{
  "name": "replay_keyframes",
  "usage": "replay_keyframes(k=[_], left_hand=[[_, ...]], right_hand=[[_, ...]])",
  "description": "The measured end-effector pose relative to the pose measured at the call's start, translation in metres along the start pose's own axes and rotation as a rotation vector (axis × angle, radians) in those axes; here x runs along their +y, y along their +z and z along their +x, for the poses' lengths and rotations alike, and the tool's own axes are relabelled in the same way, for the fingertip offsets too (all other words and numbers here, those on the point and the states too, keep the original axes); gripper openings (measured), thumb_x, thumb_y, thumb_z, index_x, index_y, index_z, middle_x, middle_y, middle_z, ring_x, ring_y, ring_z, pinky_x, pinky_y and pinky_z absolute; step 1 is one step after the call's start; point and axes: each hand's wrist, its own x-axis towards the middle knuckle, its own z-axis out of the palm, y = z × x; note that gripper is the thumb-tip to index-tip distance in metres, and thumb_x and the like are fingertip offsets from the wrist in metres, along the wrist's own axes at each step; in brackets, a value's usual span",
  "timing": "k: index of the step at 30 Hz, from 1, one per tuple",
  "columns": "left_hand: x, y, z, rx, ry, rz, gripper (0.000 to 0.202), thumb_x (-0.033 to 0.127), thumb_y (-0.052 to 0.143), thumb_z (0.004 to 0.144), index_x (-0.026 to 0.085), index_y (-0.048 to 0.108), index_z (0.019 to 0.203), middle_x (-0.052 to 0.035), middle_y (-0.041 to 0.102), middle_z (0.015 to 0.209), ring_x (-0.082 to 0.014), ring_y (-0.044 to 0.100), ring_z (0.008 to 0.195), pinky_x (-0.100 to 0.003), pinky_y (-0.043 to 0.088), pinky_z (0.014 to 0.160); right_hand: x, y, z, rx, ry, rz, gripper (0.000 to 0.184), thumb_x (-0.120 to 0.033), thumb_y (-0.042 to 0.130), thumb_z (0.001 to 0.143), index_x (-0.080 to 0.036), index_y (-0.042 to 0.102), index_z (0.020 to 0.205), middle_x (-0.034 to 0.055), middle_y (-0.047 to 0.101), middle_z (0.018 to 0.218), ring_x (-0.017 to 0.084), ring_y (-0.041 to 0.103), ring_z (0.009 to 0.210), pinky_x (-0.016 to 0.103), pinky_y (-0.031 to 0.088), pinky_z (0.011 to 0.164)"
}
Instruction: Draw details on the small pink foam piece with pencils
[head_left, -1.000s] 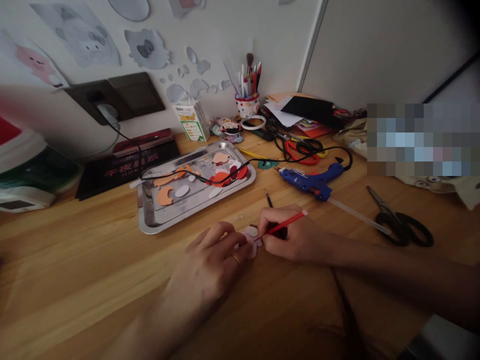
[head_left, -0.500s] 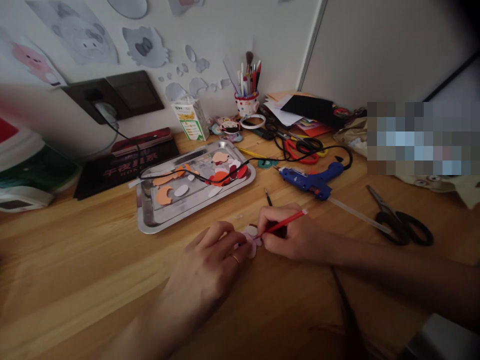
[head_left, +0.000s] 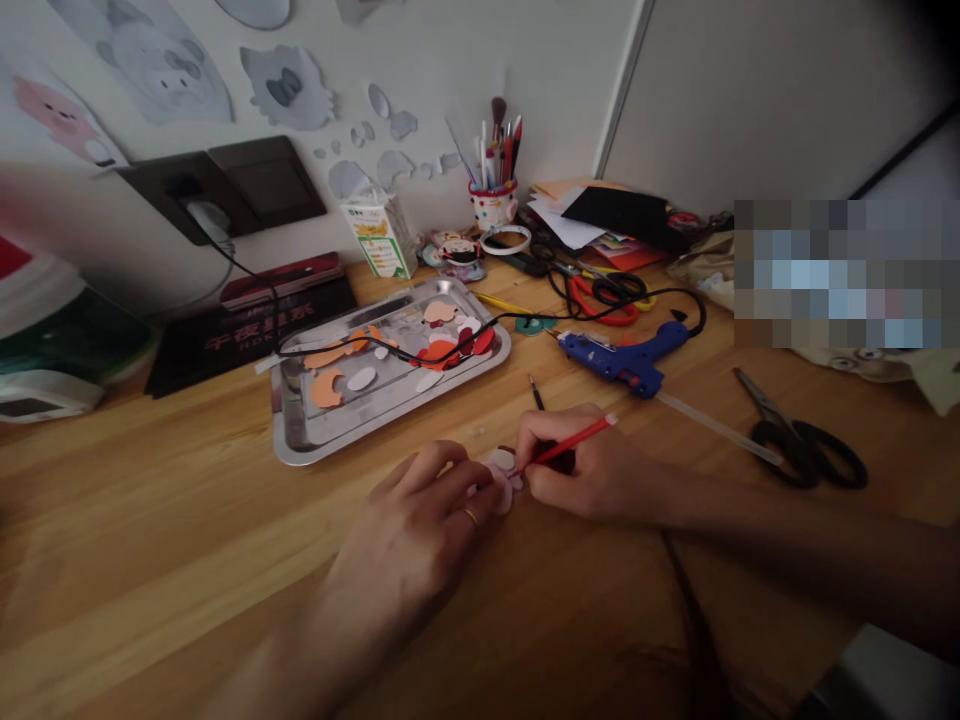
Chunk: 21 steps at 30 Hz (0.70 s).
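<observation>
My right hand (head_left: pixel 581 468) grips a red pencil (head_left: pixel 571 441), its tip down on a small pink paper cutout (head_left: pixel 501 470) that lies on the wooden desk (head_left: pixel 187 540). My left hand (head_left: pixel 420 525), with a ring on one finger, presses its fingertips on the left side of that cutout. Part of the cutout is hidden under both hands. A thin dark brush (head_left: pixel 535 393) lies just behind my right hand.
A metal tray (head_left: pixel 315 445) with orange, red and white paper shapes sits behind the hands, a black cable across it. A blue glue gun (head_left: pixel 622 358), black scissors (head_left: pixel 802 445), red scissors (head_left: pixel 600 298), a cup of brushes (head_left: pixel 493 205) and paper stacks (head_left: pixel 600 220) lie further right and back.
Both hands stay on the cutout with the pencil tip on it. The view has shifted very slightly; nothing else moved.
</observation>
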Motion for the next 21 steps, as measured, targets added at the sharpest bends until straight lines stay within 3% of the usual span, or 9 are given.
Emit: replay_keyframes(k=[4,11,16,21], left_hand=[[-0.001,0.001,-0.001,-0.072,-0.041,0.023,0.019,0.015,0.053,0.085,0.017,0.061,0.102,-0.0067,0.065,0.089,-0.0216,0.053,0.089,-0.034,0.050,0.067],[0.011,0.005,0.001,0.003,-0.189,0.021,0.012,0.021,0.058,0.082,0.015,0.064,0.090,-0.0058,0.064,0.079,-0.0219,0.051,0.076,-0.035,0.047,0.059],[0.008,-0.005,0.002,0.046,-0.289,-0.001,0.012,0.016,0.059,0.081,0.022,0.066,0.089,-0.0034,0.062,0.083,-0.0209,0.049,0.082,-0.036,0.048,0.067],[0.000,-0.005,0.000,-0.046,-0.223,0.034,0.020,0.010,0.060,0.079,0.025,0.066,0.090,-0.0041,0.059,0.087,-0.0235,0.045,0.088,-0.040,0.046,0.071]], right_hand=[[0.000,-0.001,0.000,-0.024,-0.006,0.022,0.007,-0.011,0.051,0.065,-0.017,0.055,0.064,-0.0043,0.053,0.056,0.009,0.044,0.050,0.019,0.033,0.045],[-0.002,-0.003,0.000,0.082,0.000,0.026,0.006,-0.012,0.049,0.066,-0.018,0.051,0.064,-0.0047,0.050,0.054,0.009,0.042,0.049,0.019,0.031,0.044],[-0.003,-0.003,0.000,0.083,-0.006,0.030,0.006,-0.012,0.050,0.067,-0.017,0.052,0.065,-0.0045,0.052,0.056,0.008,0.043,0.049,0.019,0.032,0.044],[-0.003,-0.002,-0.001,0.048,-0.019,0.008,0.006,-0.011,0.051,0.065,-0.017,0.054,0.064,-0.0053,0.050,0.053,0.008,0.043,0.048,0.019,0.031,0.044]])
